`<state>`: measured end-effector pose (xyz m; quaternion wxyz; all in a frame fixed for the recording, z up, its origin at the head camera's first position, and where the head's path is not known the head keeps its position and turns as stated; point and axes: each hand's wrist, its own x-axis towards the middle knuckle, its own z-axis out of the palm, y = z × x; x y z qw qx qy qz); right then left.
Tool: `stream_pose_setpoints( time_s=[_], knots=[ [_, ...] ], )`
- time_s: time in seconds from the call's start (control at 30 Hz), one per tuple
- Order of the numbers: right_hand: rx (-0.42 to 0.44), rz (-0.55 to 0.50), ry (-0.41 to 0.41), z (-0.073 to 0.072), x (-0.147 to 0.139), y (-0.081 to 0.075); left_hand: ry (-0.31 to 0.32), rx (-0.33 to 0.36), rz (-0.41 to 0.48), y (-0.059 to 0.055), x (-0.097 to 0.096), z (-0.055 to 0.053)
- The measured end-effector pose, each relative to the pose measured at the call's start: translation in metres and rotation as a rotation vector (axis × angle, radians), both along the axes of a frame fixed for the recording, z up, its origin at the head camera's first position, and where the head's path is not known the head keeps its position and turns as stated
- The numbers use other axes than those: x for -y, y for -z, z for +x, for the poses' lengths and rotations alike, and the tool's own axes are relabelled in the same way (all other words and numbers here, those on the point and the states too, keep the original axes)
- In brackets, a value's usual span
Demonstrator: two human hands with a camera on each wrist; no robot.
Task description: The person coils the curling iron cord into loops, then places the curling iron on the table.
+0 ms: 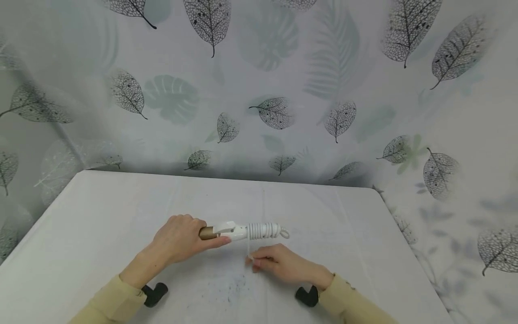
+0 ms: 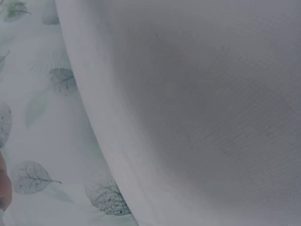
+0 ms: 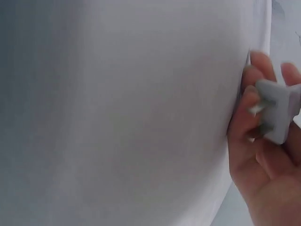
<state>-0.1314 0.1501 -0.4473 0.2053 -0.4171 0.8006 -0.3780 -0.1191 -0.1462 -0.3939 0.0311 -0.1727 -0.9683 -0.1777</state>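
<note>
In the head view, my left hand point(image 1: 180, 237) grips the brown barrel of a curling iron point(image 1: 234, 232) and holds it level above the table, thumb along its underside. White cord point(image 1: 263, 231) is wound in several turns round the iron's white handle, with a small loop at the right end. A strand of it runs down to my right hand point(image 1: 285, 264), just below. The right wrist view shows a pale two-pin plug point(image 3: 277, 110) held in the fingers of that hand. Only a bit of a finger point(image 2: 4, 188) shows in the left wrist view.
A white-covered table point(image 1: 323, 216) lies under both hands, with small dark marks point(image 1: 232, 290) near its front. Behind it hangs a leaf-patterned backdrop point(image 1: 243, 85). Black pieces point(image 1: 155, 294) sit at both wrists, by the sleeve cuffs.
</note>
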Motion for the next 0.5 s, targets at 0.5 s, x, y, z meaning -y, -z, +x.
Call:
stream_pose_setpoints(
  time_s=[0.5],
  knots=[
    [-0.019, -0.016, 0.101, -0.042, -0.005, -0.016, 0.013, -0.01, 0.085, -0.007, 0.0, 0.006]
  ],
)
